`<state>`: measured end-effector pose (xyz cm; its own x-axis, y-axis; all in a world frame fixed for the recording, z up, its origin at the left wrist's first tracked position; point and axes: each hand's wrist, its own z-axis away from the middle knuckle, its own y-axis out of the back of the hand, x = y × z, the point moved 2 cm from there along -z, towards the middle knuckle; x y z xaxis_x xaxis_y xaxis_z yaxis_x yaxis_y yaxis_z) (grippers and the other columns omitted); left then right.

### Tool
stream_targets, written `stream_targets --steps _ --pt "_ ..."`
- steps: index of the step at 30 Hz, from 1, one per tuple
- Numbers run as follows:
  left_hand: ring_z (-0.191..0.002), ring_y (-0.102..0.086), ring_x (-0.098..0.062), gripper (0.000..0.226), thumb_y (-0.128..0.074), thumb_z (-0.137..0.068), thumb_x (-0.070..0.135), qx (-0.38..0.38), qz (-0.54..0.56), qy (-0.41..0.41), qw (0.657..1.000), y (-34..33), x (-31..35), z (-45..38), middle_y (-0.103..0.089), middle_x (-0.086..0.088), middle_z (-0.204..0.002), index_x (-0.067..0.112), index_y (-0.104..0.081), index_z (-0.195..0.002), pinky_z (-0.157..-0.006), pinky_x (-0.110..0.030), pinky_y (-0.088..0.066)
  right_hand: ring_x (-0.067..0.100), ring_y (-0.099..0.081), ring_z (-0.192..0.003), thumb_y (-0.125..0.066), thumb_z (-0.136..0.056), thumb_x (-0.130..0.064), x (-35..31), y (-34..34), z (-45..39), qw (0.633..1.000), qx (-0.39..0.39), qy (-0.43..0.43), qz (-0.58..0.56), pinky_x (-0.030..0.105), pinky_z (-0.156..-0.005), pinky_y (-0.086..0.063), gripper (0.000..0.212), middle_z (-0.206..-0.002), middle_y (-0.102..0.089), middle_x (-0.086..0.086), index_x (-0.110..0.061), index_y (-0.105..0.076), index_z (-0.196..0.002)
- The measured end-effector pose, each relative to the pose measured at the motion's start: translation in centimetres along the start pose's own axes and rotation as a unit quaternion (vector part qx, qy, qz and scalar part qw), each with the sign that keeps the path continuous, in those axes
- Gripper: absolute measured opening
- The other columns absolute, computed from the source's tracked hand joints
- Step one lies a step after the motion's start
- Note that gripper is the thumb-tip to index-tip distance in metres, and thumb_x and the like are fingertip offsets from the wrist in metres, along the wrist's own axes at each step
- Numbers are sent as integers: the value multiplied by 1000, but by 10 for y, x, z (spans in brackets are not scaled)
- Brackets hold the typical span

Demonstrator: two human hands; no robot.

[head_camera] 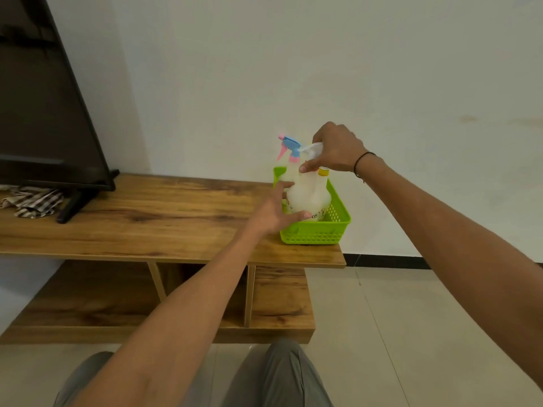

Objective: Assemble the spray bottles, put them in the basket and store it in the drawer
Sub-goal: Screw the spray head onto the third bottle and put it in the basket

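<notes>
A green basket (316, 233) sits at the right end of a wooden TV stand (164, 218). The left hand (274, 212) grips the side of a cloudy white bottle (305, 195) standing in the basket, while the right hand (338, 149) pinches a white spray head (312, 148) at its top. Behind it stands a bottle with a pink and blue sprayer (290, 148), and beside it a yellow-capped bottle (323, 172). A television (44, 113) and a striped cloth (30, 201) occupy the stand's left.
</notes>
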<state>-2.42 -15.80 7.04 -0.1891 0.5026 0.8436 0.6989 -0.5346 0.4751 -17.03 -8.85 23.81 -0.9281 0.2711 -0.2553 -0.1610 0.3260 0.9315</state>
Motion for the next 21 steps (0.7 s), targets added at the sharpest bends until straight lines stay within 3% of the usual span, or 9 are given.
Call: stream_targets --steps 5,7,9,11,13,15,18,21 --pt "-150 -40 -25 87 -88 -80 28 15 -76 33 996 -3 -7 -11 -39 -10 -164 16 -46 -155 -119 -32 -35 30 -59 -85 -95 -63 -52 8 -29 -1 999 -42 -9 6 35 -64 -40 53 -87 -55 5 -15 -60 -76" --pt "-141 -46 -20 93 -84 -82 16 11 -16 86 996 -2 -8 -10 -42 -4 -158 18 -34 -160 -109 -26 -39 34 -65 -101 -95 -63 -50 8 -38 4 999 -49 2 7 41 -71 -52 51 -96 -61 10 -14 -60 -67" --pt "-129 -50 -14 94 -77 -86 9 16 69 144 987 -2 -9 -6 -48 2 -148 20 -23 -162 -101 -28 -46 27 -65 -118 -96 -63 -48 10 -41 9 999 -42 13 -7 48 -82 -58 49 -104 -68 17 -17 -58 -60" --pt "-124 -52 -17 86 -68 -89 7 17 123 191 974 -4 -10 -4 -52 -1 -147 19 -22 -161 -95 -29 -50 13 -66 -96 -97 -63 -46 12 -42 11 998 -39 13 -49 51 -77 -62 44 -105 -68 16 -16 -65 -69" --pt "-120 -52 -19 80 -61 -88 5 13 168 226 960 -6 -9 -4 -54 -4 -143 16 -26 -159 -79 -26 -48 15 -70 -79 -94 -65 -53 14 -39 16 993 -36 -10 -116 42 -62 -65 52 -103 -70 8 -13 -69 -88" --pt "-119 -50 -21 77 -57 -86 3 10 198 250 948 -9 -6 -3 -55 -3 -139 16 -32 -157 -70 -24 -42 15 -75 -75 -82 -72 -67 17 -36 22 985 -15 -41 -167 37 -56 -65 61 -92 -73 -3 -13 -68 -98" --pt "-114 -52 -20 75 -53 -84 -2 25 232 268 935 -14 -2 -1 -57 -3 -130 15 -37 -155 -67 -25 -40 13 -71 -69 -60 -88 -75 29 -36 32 969 41 -63 -236 43 -60 -66 64 -85 -76 5 -14 -64 -105" --pt "-93 -56 -13 70 -52 -79 -7 48 259 286 921 -17 1 -4 -63 -1 -111 10 -47 -147 -63 -29 -42 17 -70 -69 -54 -95 -70 48 -43 43 928 126 -103 -334 47 -67 -66 57 -85 -76 11 -14 -60 -104"
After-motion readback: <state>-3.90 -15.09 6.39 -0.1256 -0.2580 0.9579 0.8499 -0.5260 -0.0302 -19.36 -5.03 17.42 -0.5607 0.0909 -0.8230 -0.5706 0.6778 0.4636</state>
